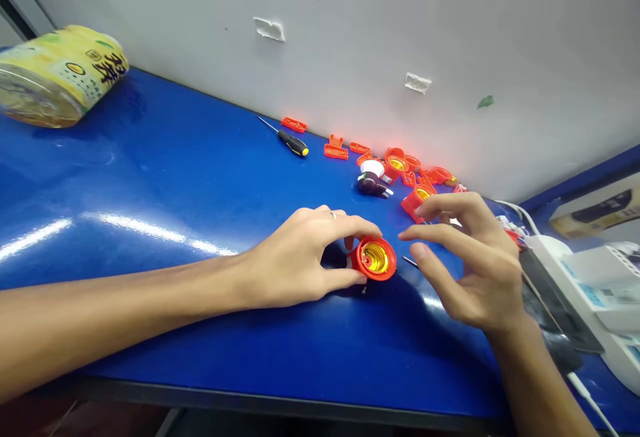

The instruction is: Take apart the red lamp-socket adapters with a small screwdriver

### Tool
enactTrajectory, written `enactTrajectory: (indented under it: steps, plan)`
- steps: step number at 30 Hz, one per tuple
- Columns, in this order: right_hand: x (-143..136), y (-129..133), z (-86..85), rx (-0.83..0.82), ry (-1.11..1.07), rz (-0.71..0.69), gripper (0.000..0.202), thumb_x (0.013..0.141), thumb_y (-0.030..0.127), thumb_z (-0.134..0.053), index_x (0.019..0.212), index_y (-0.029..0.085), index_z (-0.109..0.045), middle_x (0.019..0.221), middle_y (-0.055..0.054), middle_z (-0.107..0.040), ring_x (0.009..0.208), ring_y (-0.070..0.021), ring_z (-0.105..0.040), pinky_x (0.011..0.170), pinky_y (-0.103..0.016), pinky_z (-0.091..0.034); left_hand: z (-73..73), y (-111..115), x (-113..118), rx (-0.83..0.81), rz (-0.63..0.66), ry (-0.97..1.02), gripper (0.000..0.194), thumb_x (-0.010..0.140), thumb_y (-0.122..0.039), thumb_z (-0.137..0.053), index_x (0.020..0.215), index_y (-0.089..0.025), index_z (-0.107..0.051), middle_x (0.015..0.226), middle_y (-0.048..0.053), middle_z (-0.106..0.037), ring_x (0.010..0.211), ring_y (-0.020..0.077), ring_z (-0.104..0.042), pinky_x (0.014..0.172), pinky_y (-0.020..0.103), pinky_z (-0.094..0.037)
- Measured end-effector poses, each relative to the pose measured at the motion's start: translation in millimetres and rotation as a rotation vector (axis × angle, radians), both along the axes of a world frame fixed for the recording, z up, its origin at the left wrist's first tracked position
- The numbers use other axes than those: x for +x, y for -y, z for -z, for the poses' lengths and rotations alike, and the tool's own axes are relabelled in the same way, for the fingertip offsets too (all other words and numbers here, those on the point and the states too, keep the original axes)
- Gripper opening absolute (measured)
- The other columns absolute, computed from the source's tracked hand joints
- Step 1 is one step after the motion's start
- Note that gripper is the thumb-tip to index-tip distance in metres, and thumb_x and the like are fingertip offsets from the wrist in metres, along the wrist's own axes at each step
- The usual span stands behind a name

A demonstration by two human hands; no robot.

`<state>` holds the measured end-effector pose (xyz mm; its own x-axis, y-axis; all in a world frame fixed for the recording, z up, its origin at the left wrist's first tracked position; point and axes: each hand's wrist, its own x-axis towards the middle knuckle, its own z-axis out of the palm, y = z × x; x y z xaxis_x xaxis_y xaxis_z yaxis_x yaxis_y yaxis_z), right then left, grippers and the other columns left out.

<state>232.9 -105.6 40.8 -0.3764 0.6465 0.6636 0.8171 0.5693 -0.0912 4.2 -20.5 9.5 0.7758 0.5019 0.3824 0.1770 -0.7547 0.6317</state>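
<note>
My left hand [320,253] grips a red lamp socket [376,259] between thumb and fingers, its gold threaded mouth facing up toward me. A tiny screw [364,289] lies just below the socket on the blue table. To the right, my right hand [465,260] hovers with thumb and fingers apart and nothing visible between them. The thin metal tip [410,261] of some tool shows beneath that hand; the rest of it is hidden. Behind the right fingertips sits another red socket [414,203] with a gold thread.
Along the wall lie a black-and-yellow screwdriver [293,143], red plastic parts [335,150], a third socket [397,163] and a dark-and-white object [371,178]. A yellow-labelled bottle [65,73] lies at far left. A white power strip [595,303] and cables stand at right.
</note>
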Motion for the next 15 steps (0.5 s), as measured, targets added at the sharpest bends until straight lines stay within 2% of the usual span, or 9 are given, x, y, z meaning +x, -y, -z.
enactTrajectory:
  steps: [8,12,15]
  plan:
    - [4.6,-1.5,-2.2,0.013,0.017,0.029,0.009,0.091,0.011,-0.064,0.090,0.017,-0.071,0.100,-0.011,-0.062,0.090,-0.0220,-0.062,0.076,-0.038,-0.050,0.7,5.5,0.2,0.157,-0.012,0.058,0.036,0.089,-0.015,-0.073,0.123,-0.021,-0.065,0.110,-0.002,-0.077,0.098,0.0157,-0.069,0.089,0.024,-0.048]
    - [3.2,-2.8,1.2,-0.073,0.047,0.017,0.008,0.093,0.013,-0.063,0.092,0.018,-0.069,0.099,-0.009,-0.064,0.089,-0.0199,-0.063,0.076,-0.036,-0.052,-0.3,6.0,0.1,0.174,-0.012,0.046,0.034,0.088,-0.017,-0.072,0.122,-0.022,-0.065,0.108,-0.003,-0.076,0.093,0.0160,-0.070,0.085,0.024,-0.049]
    - [1.5,-2.4,3.0,-0.194,0.018,0.013,0.011,0.096,0.017,-0.062,0.104,0.020,-0.068,0.104,-0.008,-0.067,0.092,-0.0192,-0.066,0.080,-0.035,-0.055,0.3,6.5,0.3,0.200,-0.040,0.057,0.035,0.087,-0.017,-0.074,0.120,-0.020,-0.064,0.107,-0.002,-0.076,0.093,0.0169,-0.070,0.083,0.025,-0.049]
